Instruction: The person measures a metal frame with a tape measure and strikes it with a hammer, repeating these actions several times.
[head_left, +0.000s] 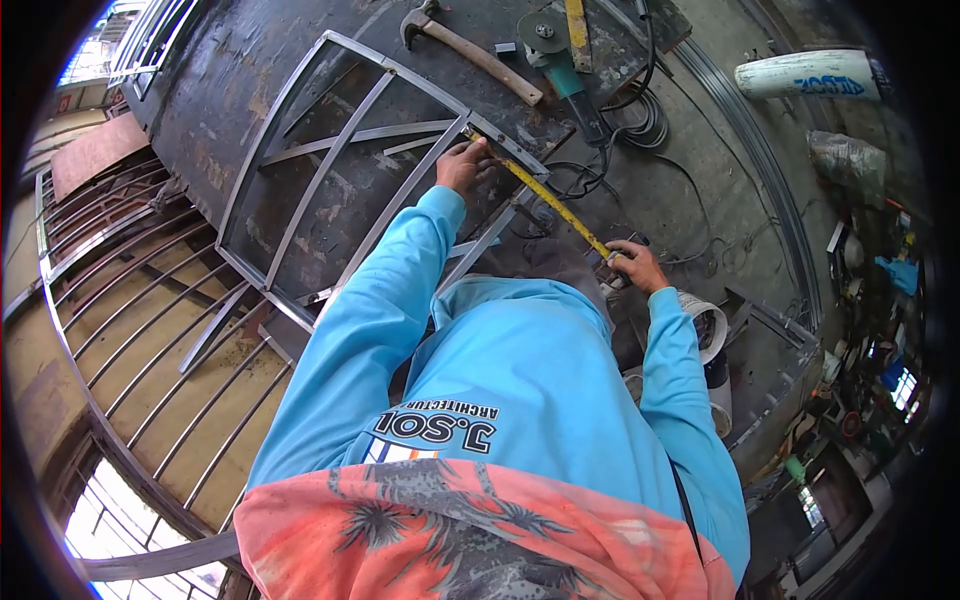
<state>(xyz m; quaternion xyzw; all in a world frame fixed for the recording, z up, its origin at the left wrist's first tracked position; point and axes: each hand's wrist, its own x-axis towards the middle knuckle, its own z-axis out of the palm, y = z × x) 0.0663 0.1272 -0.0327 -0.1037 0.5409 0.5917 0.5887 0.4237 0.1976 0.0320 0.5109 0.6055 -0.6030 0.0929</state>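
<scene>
A yellow tape measure [553, 201] is stretched out between my two hands. My left hand [463, 165] is closed on its far end, at a bar of the metal frame [352, 122]. Near the frame's corner the tape runs past the edge and down to my right hand [637, 265]. The fingers of my right hand are closed round the tape's near end; the tape case is mostly hidden. The frame, with several slightly curved bars, lies on the dark worktable [225, 75].
A hammer [470, 55] and a green angle grinder [567, 80] lie on the table's far side, with a black cable [640, 125] coiled beyond the edge. Long metal strips [750, 160] lie on the floor at right. A barred grille [150, 310] stands at left.
</scene>
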